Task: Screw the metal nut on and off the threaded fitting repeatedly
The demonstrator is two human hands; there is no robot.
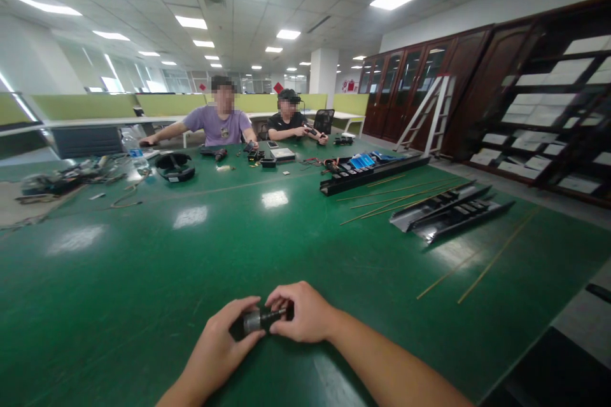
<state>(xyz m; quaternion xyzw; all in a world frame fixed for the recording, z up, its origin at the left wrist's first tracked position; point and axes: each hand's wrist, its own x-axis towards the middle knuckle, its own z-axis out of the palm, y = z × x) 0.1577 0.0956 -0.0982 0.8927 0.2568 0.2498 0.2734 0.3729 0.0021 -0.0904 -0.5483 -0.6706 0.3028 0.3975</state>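
Note:
Near the front edge of the green table (229, 241), my left hand (220, 338) is closed round a dark cylindrical part with a grey metal band (251, 322), thumb and fingers on opposite sides. The part lies roughly level and narrows to a thin stem pointing right. My right hand (305, 315) pinches around that stem with curled fingers and thumb. Its fingers hide part of the stem's end, and my left palm hides the part's rear. Exactly what kind of part this is cannot be made out.
Dark metal channels (458, 211) and thin yellowish rods (496, 254) lie to the right. A longer black channel (377, 173) bears blue packets (365, 161). A black headset (174, 166), a bottle (137, 156) and cables are at left. Two people sit across the table, handling small devices.

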